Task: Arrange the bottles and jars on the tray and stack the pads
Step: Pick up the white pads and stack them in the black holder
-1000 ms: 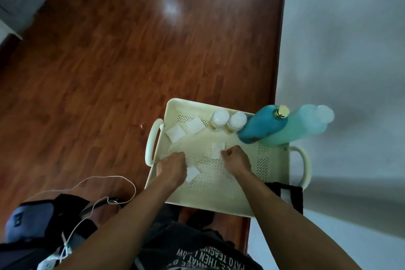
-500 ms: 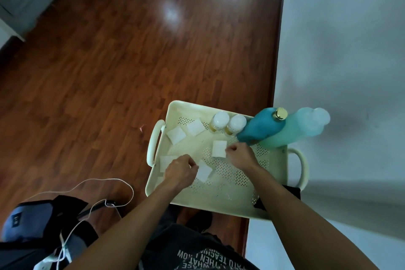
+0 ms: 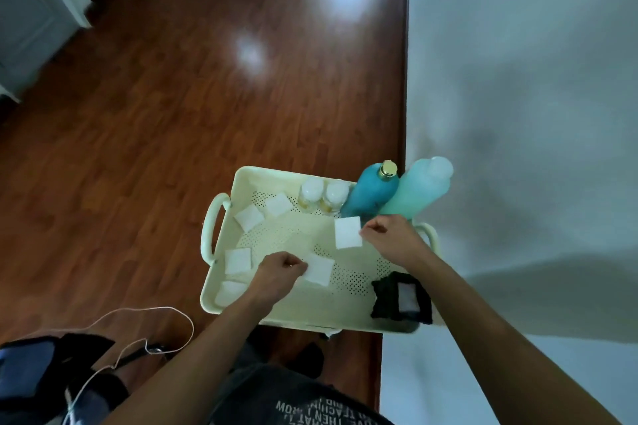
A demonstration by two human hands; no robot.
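Both pads came up off the tray [image 3: 248,312] | left hand [image 3: 278,272] pinched one pad [image 3: 319,269] | right hand [image 3: 392,238] pinched another pad [image 3: 347,233] | stacking next, four loose.

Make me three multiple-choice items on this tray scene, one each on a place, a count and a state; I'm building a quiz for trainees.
1. Where do the two tall bottles stand?
A. far right corner of the tray
B. on the floor
C. near left corner

2. How many small white-capped jars are there?
A. two
B. four
C. none

3. What is the right hand doing?
A. pinching a white pad
B. lying flat and empty
C. gripping a bottle

Key: 1 A, the blue bottle and pale green bottle stand at the tray's far right; 2 A, two jars stand side by side; 3 A, the right hand pinches a pad.
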